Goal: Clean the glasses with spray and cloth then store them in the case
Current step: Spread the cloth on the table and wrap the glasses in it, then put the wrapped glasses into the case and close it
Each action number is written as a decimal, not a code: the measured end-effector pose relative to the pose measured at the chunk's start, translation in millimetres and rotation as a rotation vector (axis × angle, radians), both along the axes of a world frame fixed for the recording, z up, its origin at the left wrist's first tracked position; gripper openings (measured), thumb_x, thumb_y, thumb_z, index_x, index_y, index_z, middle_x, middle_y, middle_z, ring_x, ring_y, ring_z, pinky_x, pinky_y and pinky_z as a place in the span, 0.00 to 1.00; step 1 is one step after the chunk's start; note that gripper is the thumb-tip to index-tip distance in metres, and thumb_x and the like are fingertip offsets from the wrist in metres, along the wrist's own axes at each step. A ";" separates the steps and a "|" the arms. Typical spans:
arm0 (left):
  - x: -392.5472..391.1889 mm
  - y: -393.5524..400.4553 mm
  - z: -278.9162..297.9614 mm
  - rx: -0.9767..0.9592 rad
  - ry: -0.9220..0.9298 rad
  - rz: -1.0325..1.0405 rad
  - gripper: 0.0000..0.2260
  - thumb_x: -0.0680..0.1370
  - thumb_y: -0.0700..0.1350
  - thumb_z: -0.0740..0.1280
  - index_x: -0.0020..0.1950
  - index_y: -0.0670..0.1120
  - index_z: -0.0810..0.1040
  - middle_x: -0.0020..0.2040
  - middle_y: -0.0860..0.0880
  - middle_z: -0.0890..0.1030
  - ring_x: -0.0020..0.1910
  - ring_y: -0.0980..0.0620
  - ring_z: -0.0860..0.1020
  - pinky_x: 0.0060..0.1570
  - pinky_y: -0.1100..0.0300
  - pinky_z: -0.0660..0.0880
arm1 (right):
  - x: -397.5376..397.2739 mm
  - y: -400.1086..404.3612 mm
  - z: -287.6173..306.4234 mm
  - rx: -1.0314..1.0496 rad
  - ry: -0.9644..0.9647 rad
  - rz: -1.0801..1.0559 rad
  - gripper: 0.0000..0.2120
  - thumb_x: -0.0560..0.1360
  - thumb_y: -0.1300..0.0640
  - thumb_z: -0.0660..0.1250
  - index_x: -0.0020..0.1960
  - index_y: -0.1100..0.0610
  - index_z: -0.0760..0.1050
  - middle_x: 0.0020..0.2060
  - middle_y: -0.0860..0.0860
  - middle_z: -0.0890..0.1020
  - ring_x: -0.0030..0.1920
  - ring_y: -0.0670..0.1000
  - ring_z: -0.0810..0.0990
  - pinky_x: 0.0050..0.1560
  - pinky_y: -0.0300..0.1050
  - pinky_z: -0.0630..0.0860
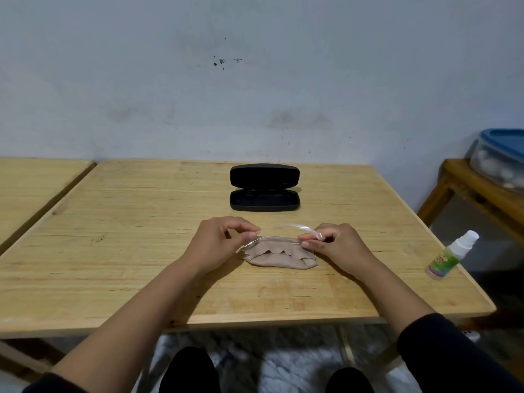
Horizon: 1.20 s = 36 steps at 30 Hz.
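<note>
No readable text showing; spray bottle point(447, 256) label is appearing green and pink, print too blurred.

- A matte black case point(264, 191), lid and tray the same black inside and out, lies near the far edge of the pale, straw-yellow counter point(136, 251), whose wood shows fine lengthwise grain.
- A beige-taupe cloth point(279, 258) with a zigzag-cut edge lies toward the counter's near edge.
- Clear, colourless glasses point(279, 236) catch white highlights just above the cloth.
- A white-capped spray bottle point(450, 255) with a green label touched with red and pink stands at the counter's right edge.
- Black sleeves point(436, 353) cover the forearms at the near edge.
</note>
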State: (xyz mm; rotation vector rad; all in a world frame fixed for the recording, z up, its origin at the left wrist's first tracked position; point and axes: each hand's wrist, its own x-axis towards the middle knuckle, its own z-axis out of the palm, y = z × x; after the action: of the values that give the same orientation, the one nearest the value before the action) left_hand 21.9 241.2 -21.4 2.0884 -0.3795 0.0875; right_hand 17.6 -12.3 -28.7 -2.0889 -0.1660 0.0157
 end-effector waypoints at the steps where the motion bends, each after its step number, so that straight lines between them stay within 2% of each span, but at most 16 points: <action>1: 0.3 -2.5 0.6 0.027 0.002 -0.010 0.05 0.73 0.46 0.70 0.46 0.54 0.83 0.44 0.56 0.83 0.33 0.63 0.76 0.35 0.69 0.71 | -0.4 0.0 0.1 0.027 0.007 -0.009 0.06 0.69 0.58 0.73 0.45 0.50 0.84 0.41 0.46 0.84 0.43 0.40 0.81 0.43 0.29 0.74; 4: 0.4 -6.7 1.3 0.076 0.002 -0.007 0.05 0.73 0.46 0.70 0.47 0.54 0.84 0.45 0.56 0.84 0.33 0.62 0.77 0.34 0.71 0.72 | -1.9 -2.5 2.4 0.139 0.052 -0.054 0.07 0.71 0.59 0.72 0.44 0.48 0.83 0.43 0.44 0.85 0.46 0.40 0.82 0.46 0.31 0.75; 7: -2.9 -5.8 0.8 0.094 -0.002 0.003 0.08 0.73 0.47 0.70 0.52 0.52 0.83 0.46 0.56 0.82 0.33 0.69 0.75 0.35 0.74 0.70 | -4.4 -7.0 7.8 0.193 0.074 -0.076 0.06 0.74 0.56 0.68 0.47 0.46 0.82 0.44 0.44 0.85 0.50 0.41 0.82 0.50 0.34 0.74; 9: -6.1 -4.7 -0.3 0.110 -0.014 0.033 0.11 0.72 0.50 0.71 0.55 0.54 0.81 0.47 0.58 0.81 0.38 0.70 0.75 0.37 0.74 0.69 | -7.3 -8.8 12.2 0.152 0.068 -0.075 0.06 0.72 0.53 0.69 0.48 0.47 0.82 0.45 0.43 0.85 0.49 0.39 0.81 0.49 0.33 0.73; 12: -9.2 -5.2 -3.3 0.149 -0.025 0.065 0.13 0.70 0.52 0.73 0.55 0.56 0.80 0.47 0.59 0.80 0.48 0.63 0.76 0.44 0.73 0.67 | -11.9 -8.5 15.5 0.056 0.088 -0.050 0.10 0.68 0.53 0.74 0.49 0.48 0.82 0.45 0.43 0.84 0.46 0.41 0.81 0.44 0.33 0.75; 16: -11.3 -7.7 -7.2 0.207 -0.073 0.060 0.10 0.70 0.49 0.73 0.51 0.55 0.82 0.43 0.60 0.80 0.45 0.62 0.77 0.44 0.75 0.67 | -12.0 -6.6 14.5 -0.102 0.006 -0.034 0.11 0.66 0.54 0.76 0.48 0.47 0.83 0.41 0.43 0.84 0.39 0.34 0.78 0.36 0.27 0.71; 19: -11.1 -8.2 -9.1 0.162 -0.080 0.102 0.06 0.72 0.47 0.72 0.48 0.55 0.83 0.41 0.58 0.81 0.41 0.63 0.77 0.41 0.75 0.68 | -9.0 -2.9 13.5 -0.172 -0.026 -0.055 0.09 0.67 0.56 0.75 0.47 0.49 0.83 0.39 0.41 0.82 0.35 0.33 0.76 0.34 0.27 0.70; 25: 6.6 -8.3 -3.4 0.038 -0.107 0.186 0.05 0.71 0.45 0.73 0.45 0.54 0.84 0.41 0.58 0.81 0.38 0.69 0.76 0.39 0.75 0.67 | 5.8 10.6 19.9 -0.097 -0.090 -0.129 0.05 0.68 0.59 0.74 0.42 0.50 0.84 0.31 0.42 0.80 0.27 0.37 0.73 0.29 0.27 0.68; 27: 19.5 -7.3 3.7 -0.014 -0.129 0.222 0.05 0.71 0.43 0.73 0.45 0.52 0.84 0.41 0.56 0.82 0.40 0.69 0.77 0.39 0.77 0.68 | 18.1 16.4 28.4 -0.098 -0.129 -0.141 0.06 0.69 0.59 0.73 0.40 0.48 0.83 0.33 0.43 0.81 0.27 0.36 0.73 0.29 0.25 0.67; 30: 44.1 -5.3 15.1 0.035 -0.250 0.239 0.05 0.71 0.44 0.73 0.46 0.50 0.84 0.39 0.57 0.83 0.42 0.72 0.75 0.40 0.81 0.65 | 43.0 24.0 41.7 -0.137 -0.199 -0.148 0.09 0.70 0.58 0.73 0.40 0.44 0.80 0.41 0.46 0.82 0.30 0.34 0.74 0.31 0.24 0.67; 36: 85.9 -7.6 16.1 0.026 -0.358 0.348 0.06 0.71 0.41 0.73 0.46 0.49 0.84 0.41 0.58 0.79 0.45 0.58 0.77 0.46 0.79 0.67 | 88.0 33.2 45.0 -0.161 -0.248 -0.196 0.05 0.71 0.58 0.72 0.45 0.49 0.82 0.45 0.48 0.81 0.36 0.39 0.74 0.36 0.22 0.67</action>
State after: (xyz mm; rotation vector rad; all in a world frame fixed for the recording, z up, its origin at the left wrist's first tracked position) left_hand 107.8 233.6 -5.3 2.1453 -0.2255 0.6717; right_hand 105.6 20.9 16.3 -2.2555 -0.1122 -0.3603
